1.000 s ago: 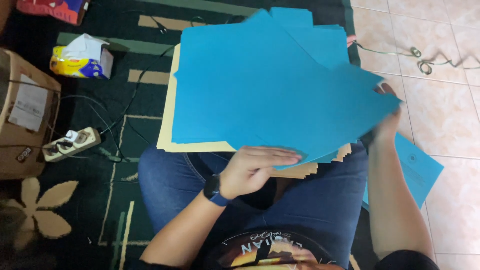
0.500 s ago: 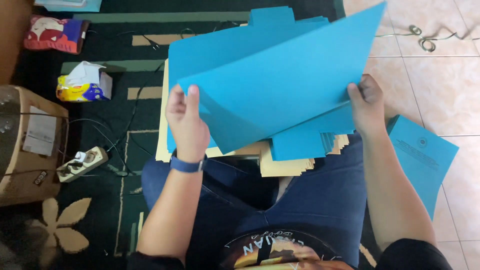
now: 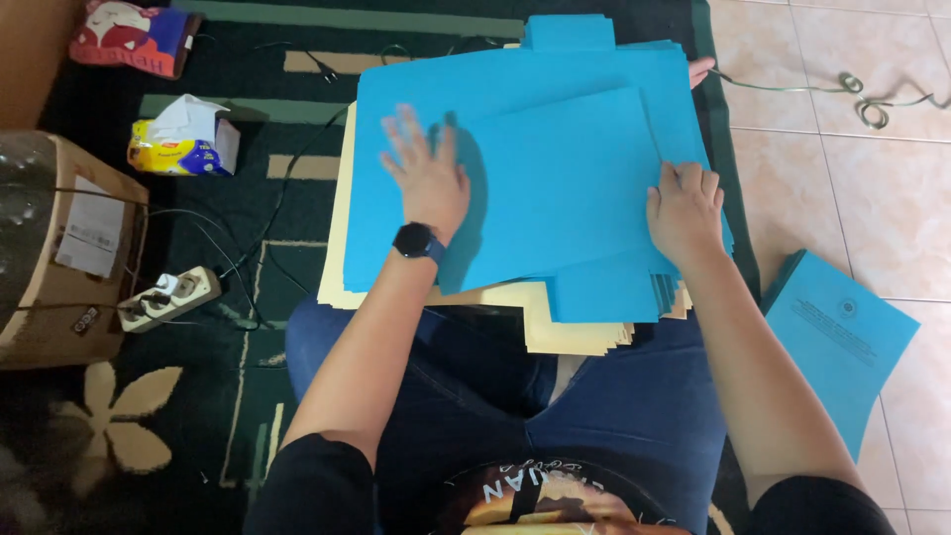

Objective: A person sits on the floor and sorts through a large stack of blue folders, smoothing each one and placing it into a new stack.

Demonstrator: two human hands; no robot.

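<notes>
— What's changed on my feed?

— Half a second ago I had the blue sheet (image 3: 565, 188) lifted between both hands, tilted up off the pile. Now it lies flat on the stack of blue and cream sheets (image 3: 584, 317) across my lap, so I'd judge the laying-down is done and I'm squaring it up.

— Start from the left. The grip?

— My left hand (image 3: 428, 170) is spread wide, fingers fanned, palm pressing on the sheet's left edge; it pinches nothing. My right hand (image 3: 684, 210) is curled, knuckles up, fingertips pushing down at the sheet's right lower corner.

— Anything beyond that?

— A loose blue folder (image 3: 842, 337) lies on the tiled floor (image 3: 872, 188), well right of my right hand.
</notes>
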